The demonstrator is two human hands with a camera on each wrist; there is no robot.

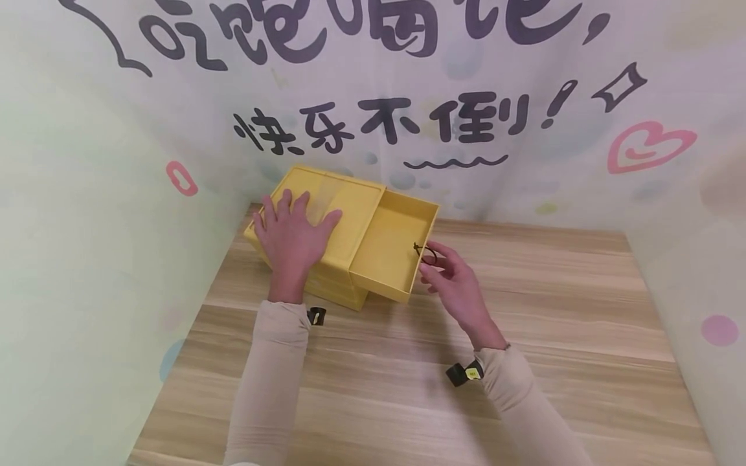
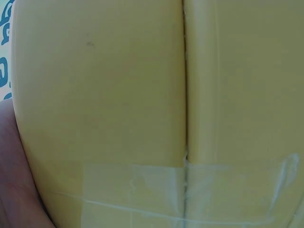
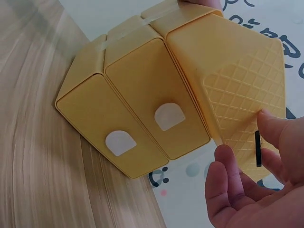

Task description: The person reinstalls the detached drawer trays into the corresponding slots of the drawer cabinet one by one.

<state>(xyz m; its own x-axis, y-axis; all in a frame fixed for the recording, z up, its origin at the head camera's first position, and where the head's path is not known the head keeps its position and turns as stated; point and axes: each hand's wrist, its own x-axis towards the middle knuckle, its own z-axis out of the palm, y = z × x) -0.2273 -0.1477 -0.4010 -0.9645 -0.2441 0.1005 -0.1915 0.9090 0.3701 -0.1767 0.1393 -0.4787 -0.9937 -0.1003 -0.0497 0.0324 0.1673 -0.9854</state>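
A yellow plastic drawer box (image 1: 338, 252) stands at the back left of the table, its top drawer (image 1: 387, 249) pulled out to the right. Inside, the visible drawer floor is bare. Fingers spread, my left hand (image 1: 294, 236) rests on the box's top. At the drawer front, my right hand (image 1: 457, 285) holds a thin black loop pull (image 1: 430, 257) with curled fingers. The right wrist view shows this pull as a black strip (image 3: 258, 148) against the waffle-patterned drawer front (image 3: 237, 90). The left wrist view is mostly filled by the yellow side with clear tape (image 2: 142, 194).
Two closed lower drawers (image 3: 147, 90) show white rounded tabs in the right wrist view. The box stands on a wood-grain table (image 1: 373, 388). A white wall (image 1: 350, 77) with black lettering rises behind it, and side walls flank the table.
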